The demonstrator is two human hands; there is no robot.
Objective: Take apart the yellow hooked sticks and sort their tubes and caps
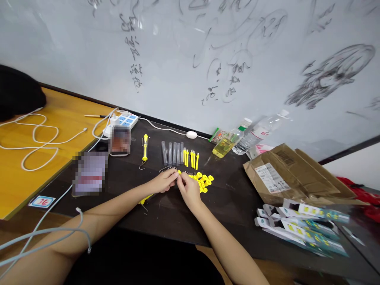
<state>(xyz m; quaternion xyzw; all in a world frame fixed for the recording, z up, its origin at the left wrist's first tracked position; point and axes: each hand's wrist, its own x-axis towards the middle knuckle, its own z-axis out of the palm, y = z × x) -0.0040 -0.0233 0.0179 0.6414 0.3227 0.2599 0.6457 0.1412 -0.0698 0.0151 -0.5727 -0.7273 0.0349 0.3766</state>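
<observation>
My left hand [165, 182] and my right hand [190, 191] meet over the dark table, fingertips pinched together at a small yellow plastic part [179, 172]. The fingers cover most of it. Right beside my right hand lies a heap of yellow caps [209, 181]. Bent metal wire hooks [169, 169] lie just beyond the fingers. Farther back, clear tubes [174, 153] stand in a row by several thin yellow rods [193, 159]. A yellow tube-shaped piece with a wire hook [145, 147] lies to the left. Another yellow piece [146, 199] is partly hidden by my left forearm.
A phone [120, 141] and a power strip [128, 119] sit back left, with white cables [47, 127] around. At the right are a bottle of yellow liquid [224, 146], a water bottle [242, 144], a cardboard package [285, 174] and flattened printed boxes [305, 229]. A whiteboard [166, 71] rises behind.
</observation>
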